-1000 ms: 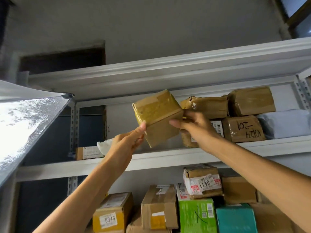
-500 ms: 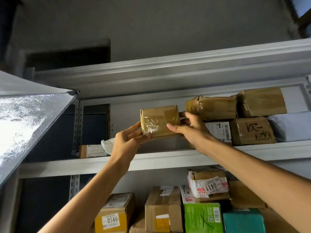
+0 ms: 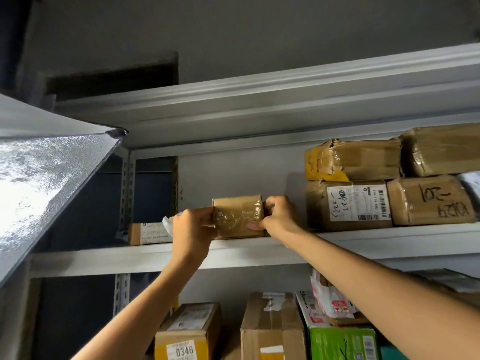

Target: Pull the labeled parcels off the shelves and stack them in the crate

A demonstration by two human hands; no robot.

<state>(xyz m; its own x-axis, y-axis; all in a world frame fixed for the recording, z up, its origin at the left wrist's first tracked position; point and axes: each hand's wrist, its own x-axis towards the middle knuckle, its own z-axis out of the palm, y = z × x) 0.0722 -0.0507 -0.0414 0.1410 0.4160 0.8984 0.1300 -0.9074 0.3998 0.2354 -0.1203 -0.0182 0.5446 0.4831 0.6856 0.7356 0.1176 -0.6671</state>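
**Fingers curled on a small taped parcel, middle shelf**

Item 1. Fingers of the left hand (image 3: 193,229) were curled round the left end of the small brown parcel (image 3: 237,216). The right hand (image 3: 279,219) gripped its right end, thumb along the lower front edge. The parcel was wrapped in clear tape and sat level, resting on the grey metal shelf (image 3: 363,242) near its front lip.

Item 2. To the right on the same shelf were stacked taped parcels. These included a labelled parcel (image 3: 348,203) with barcode and handwriting, and beside it a marker-written parcel (image 3: 428,201).

Item 3. To the left were a flat brown box (image 3: 148,233) and a white bag (image 3: 167,223), the bag partly hidden behind the left hand.

Item 4. On the level below stood a box numbered 0346 (image 3: 187,336), a plain carton (image 3: 270,326) and a green box (image 3: 342,344), in a row.
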